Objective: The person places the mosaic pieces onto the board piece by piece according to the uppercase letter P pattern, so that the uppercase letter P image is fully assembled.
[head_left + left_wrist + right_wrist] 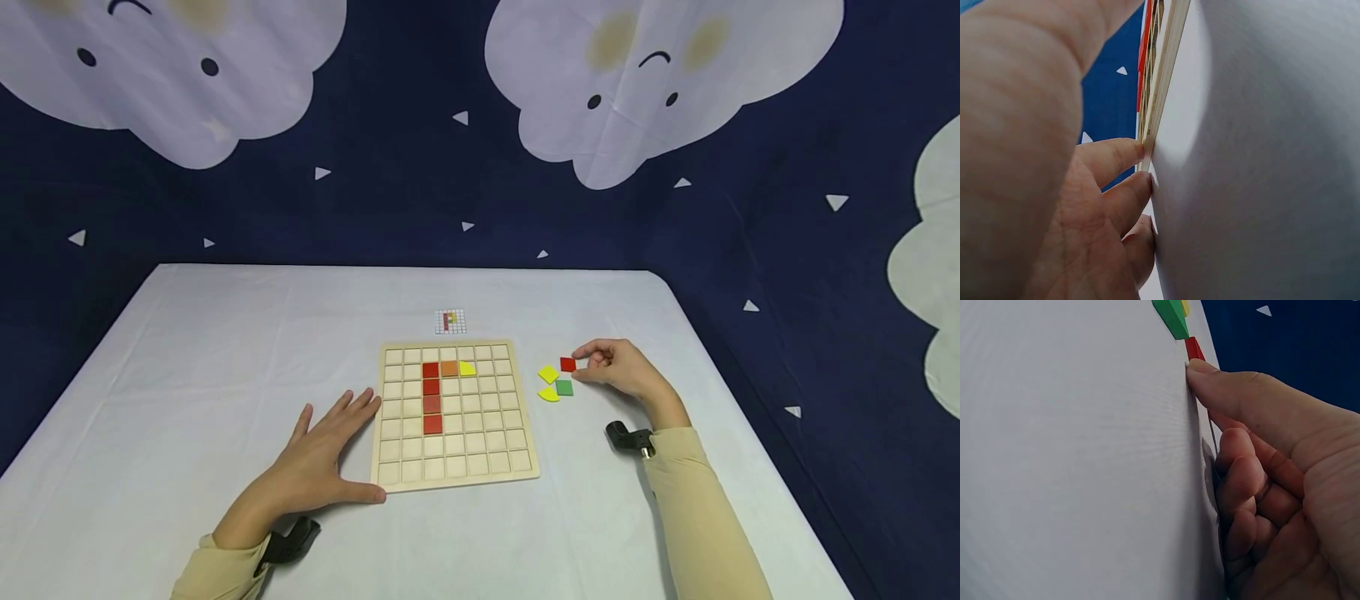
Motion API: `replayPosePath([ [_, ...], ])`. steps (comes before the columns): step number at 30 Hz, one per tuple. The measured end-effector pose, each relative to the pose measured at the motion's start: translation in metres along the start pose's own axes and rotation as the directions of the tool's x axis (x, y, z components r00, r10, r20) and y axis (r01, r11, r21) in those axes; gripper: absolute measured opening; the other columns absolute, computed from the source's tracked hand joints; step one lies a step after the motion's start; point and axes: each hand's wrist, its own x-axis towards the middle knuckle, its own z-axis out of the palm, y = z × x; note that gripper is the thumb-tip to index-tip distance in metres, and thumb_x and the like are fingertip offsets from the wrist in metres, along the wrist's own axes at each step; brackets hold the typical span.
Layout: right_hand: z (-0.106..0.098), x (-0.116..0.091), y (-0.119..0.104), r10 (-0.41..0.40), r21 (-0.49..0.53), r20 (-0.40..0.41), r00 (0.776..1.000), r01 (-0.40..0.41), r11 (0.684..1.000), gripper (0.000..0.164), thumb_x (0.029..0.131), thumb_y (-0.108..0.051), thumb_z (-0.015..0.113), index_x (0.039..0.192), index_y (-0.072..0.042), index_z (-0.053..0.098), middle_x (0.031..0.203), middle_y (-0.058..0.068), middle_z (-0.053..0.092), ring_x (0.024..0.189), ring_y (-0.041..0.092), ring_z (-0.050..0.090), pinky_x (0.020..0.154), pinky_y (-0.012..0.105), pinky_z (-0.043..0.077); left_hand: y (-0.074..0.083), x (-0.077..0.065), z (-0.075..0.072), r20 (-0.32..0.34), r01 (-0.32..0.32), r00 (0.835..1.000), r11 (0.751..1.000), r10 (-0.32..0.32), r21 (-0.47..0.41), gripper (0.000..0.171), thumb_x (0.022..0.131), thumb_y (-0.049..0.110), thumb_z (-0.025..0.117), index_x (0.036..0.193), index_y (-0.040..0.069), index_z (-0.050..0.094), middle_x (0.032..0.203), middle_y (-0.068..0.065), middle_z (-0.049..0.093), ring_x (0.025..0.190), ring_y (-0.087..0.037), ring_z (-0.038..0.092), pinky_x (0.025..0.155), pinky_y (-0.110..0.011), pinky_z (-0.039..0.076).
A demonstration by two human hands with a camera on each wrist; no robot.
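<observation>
A wooden grid board lies flat on the table. Several red square tiles form a column in it, with an orange tile and a yellow cut-corner tile beside the top one. My left hand is spread at the board's left side, fingertips on its edge and thumb by the near-left corner. To the right of the board, my right hand pinches a loose red tile between thumb and index finger, low at the table. Its other fingers are curled, as the right wrist view shows.
Next to the red tile lie a yellow square tile, a yellow quarter-round tile and a green tile. A small printed pattern card lies behind the board. A dark blue cloth with clouds hangs beyond the white table.
</observation>
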Motion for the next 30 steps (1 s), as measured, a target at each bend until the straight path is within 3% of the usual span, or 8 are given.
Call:
replayPosePath([
  [13,0.0009,0.0002,0.0000,-0.011,-0.019,-0.020,1.000,0.010,1.000,0.035,0.087,-0.016,0.089,0.117,-0.003,0.076,0.081,0.000,0.058,0.077,0.017,0.053,0.068,0.025,0.044,0.0013,0.0004,-0.0014,0.012,0.011,1.000,1.000,-0.011,-0.003,0.130,0.061,0.065,0.098,0.167,0.014,0.040,0.176,-0.013,0.034,0.164,-0.047,0.025,0.124,-0.082,0.003],
  [30,0.0029,0.0021,0.0004,-0.105,-0.105,-0.039,0.994,0.100,0.989,0.027,0.086,-0.020,0.091,0.106,-0.007,0.079,0.076,0.000,0.059,0.071,0.018,0.052,0.066,0.025,0.043,0.0028,-0.0006,-0.0030,0.007,0.009,1.000,1.000,-0.009,-0.001,0.130,0.062,0.065,0.097,0.167,0.013,0.041,0.176,-0.013,0.034,0.163,-0.048,0.025,0.123,-0.083,0.003],
])
